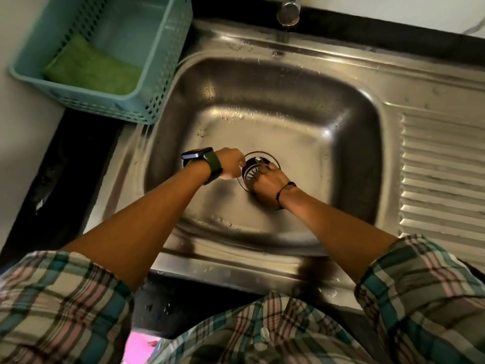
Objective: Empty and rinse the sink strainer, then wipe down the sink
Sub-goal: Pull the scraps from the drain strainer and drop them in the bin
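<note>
Black stone countertop left of hands, wet spots. Teal perforated plastic basket beyond left hand, green cloth inside. White wall strip far beyond. Dim warm light.

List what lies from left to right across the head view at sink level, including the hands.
Basket holding a green cloth → watch on the left wrist → left hand → strainer → right hand → ribbed draining board.

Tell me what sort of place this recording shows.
Most likely a home kitchen: a steel sink with a ribbed drainboard, a tap over it, and a basket holding a green cloth.
</note>
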